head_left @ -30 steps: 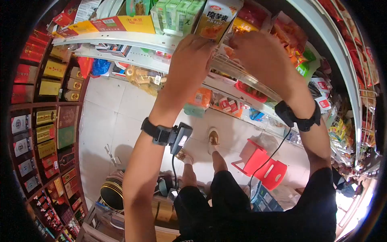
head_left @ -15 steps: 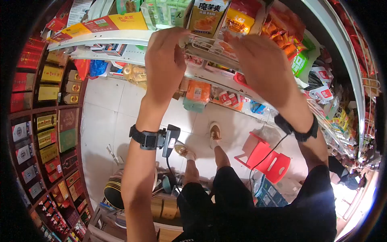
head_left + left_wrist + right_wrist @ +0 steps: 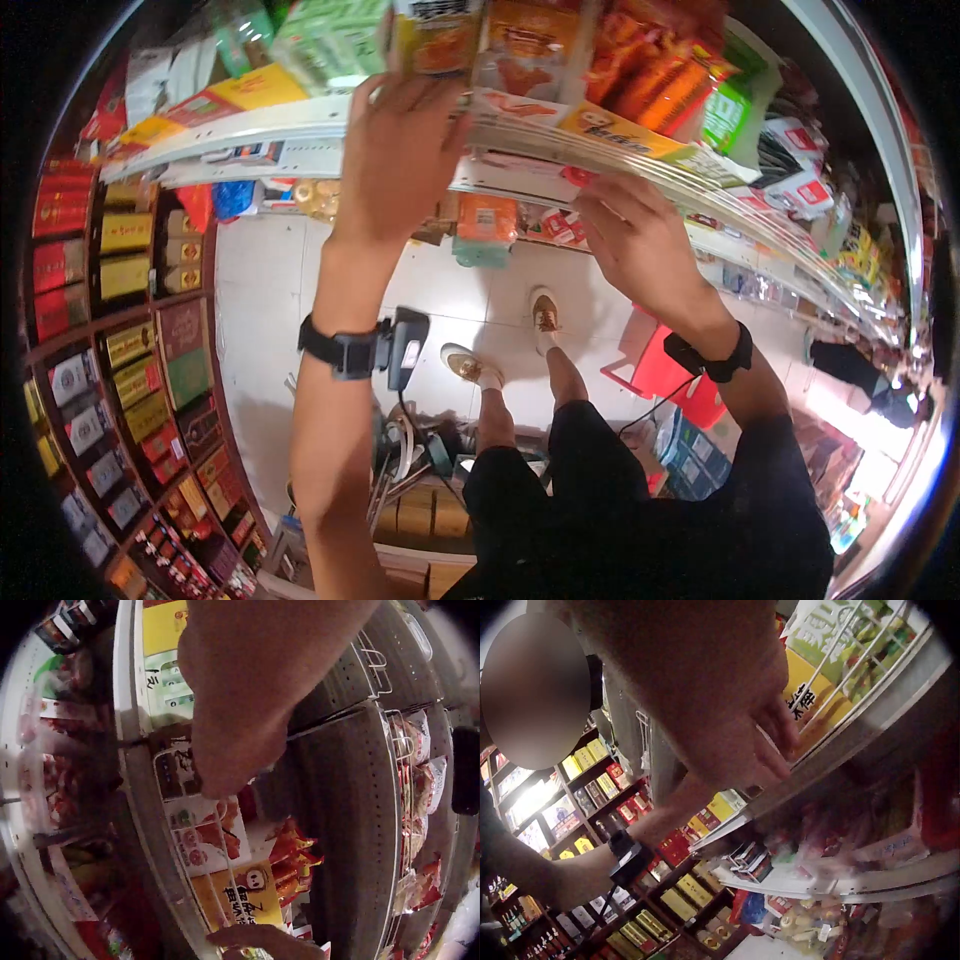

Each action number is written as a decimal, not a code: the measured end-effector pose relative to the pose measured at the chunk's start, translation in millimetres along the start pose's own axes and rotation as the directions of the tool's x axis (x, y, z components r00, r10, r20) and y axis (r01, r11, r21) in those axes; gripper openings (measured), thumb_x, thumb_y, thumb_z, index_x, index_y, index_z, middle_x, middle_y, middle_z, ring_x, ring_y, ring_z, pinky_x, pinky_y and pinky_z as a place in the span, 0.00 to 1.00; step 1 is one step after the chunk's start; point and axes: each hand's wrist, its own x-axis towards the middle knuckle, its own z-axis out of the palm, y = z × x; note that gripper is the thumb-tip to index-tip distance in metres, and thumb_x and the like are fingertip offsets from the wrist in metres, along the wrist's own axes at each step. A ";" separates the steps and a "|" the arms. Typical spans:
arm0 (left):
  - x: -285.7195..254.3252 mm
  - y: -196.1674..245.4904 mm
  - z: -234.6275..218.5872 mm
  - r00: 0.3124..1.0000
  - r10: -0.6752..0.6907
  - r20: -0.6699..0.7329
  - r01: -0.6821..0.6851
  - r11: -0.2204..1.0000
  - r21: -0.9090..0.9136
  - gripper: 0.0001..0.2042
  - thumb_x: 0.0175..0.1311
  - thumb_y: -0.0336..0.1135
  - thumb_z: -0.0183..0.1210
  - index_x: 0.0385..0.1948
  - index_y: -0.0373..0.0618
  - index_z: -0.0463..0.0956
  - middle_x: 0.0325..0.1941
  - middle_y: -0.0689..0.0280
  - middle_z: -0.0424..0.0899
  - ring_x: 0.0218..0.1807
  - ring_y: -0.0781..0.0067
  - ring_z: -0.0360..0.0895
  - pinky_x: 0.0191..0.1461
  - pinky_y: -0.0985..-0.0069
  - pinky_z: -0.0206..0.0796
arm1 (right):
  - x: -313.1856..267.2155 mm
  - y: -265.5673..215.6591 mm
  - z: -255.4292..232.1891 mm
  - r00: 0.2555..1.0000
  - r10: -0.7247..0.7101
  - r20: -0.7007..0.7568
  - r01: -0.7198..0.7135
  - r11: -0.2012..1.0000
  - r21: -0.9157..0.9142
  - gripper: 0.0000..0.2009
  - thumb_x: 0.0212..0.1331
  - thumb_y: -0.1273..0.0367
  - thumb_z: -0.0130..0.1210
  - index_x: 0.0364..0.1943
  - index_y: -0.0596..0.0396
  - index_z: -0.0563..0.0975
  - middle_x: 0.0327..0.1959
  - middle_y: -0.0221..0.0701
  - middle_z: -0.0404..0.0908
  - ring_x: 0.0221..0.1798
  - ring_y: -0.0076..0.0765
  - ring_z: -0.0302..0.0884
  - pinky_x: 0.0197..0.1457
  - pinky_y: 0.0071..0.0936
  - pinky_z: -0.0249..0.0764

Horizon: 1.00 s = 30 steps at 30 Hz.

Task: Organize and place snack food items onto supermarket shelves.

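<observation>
My left hand [image 3: 395, 165] is at the shelf's front edge, just below a snack box [image 3: 437, 42] with an orange food picture. In the left wrist view the back of this hand covers part of the brown box [image 3: 169, 746], and its fingertips are hidden. Lower and to the right, my right hand [image 3: 645, 245] hangs in front of the shelf, fingers loosely bent and holding nothing. Close by it in the right wrist view stands a yellow display box [image 3: 814, 690] behind the wire rail. Orange snack packets [image 3: 655, 85] stand in the box above that hand.
Wire guards [image 3: 214, 847] run along the shelf front. Green cartons [image 3: 330, 40] stand left of the snack box. Lower shelves hold bagged goods, such as an orange pack [image 3: 487, 218]. A red stool [image 3: 655, 355] is on the floor, and a cabinet of boxes [image 3: 125, 330] stands at the left.
My right hand has come off the snack boxes, down in front of the shelf edge. My left hand has shifted left. The whole front of the packets now shows between and above the hands.
</observation>
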 end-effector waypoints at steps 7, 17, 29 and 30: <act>13.7 28.1 12.8 0.975 0.105 -0.197 -0.104 0.994 0.015 0.16 0.57 0.30 0.68 0.49 0.44 0.83 0.52 0.62 0.83 0.60 0.54 0.73 0.65 0.57 0.66 | 2.6 44.8 -41.6 0.931 0.149 -0.334 -0.208 0.967 -0.149 0.13 0.52 0.75 0.62 0.44 0.57 0.85 0.50 0.38 0.83 0.62 0.50 0.74 0.65 0.46 0.72; 22.7 31.7 17.2 0.993 0.091 -0.073 -0.089 0.995 0.032 0.09 0.59 0.25 0.65 0.40 0.46 0.86 0.42 0.69 0.87 0.60 0.54 0.72 0.65 0.58 0.62 | -1.1 59.9 -35.0 0.931 0.092 -0.353 -0.151 0.978 -0.144 0.13 0.49 0.79 0.60 0.41 0.57 0.85 0.46 0.39 0.84 0.57 0.47 0.77 0.62 0.43 0.72; 33.9 65.0 18.0 0.997 0.072 0.040 -0.076 0.988 0.133 0.09 0.65 0.29 0.62 0.45 0.42 0.83 0.41 0.62 0.86 0.56 0.55 0.76 0.63 0.57 0.59 | -53.7 82.1 -48.7 0.911 0.240 -0.336 -0.248 0.969 0.018 0.23 0.59 0.83 0.54 0.60 0.54 0.79 0.50 0.44 0.83 0.56 0.55 0.79 0.60 0.42 0.75; 35.4 62.8 21.5 0.993 0.093 0.079 -0.097 0.994 0.056 0.09 0.66 0.29 0.61 0.45 0.40 0.82 0.41 0.58 0.86 0.53 0.53 0.78 0.62 0.56 0.61 | -51.2 81.9 -47.7 0.910 0.245 -0.335 -0.255 0.967 0.017 0.23 0.59 0.83 0.54 0.60 0.54 0.79 0.50 0.44 0.83 0.56 0.55 0.79 0.60 0.42 0.75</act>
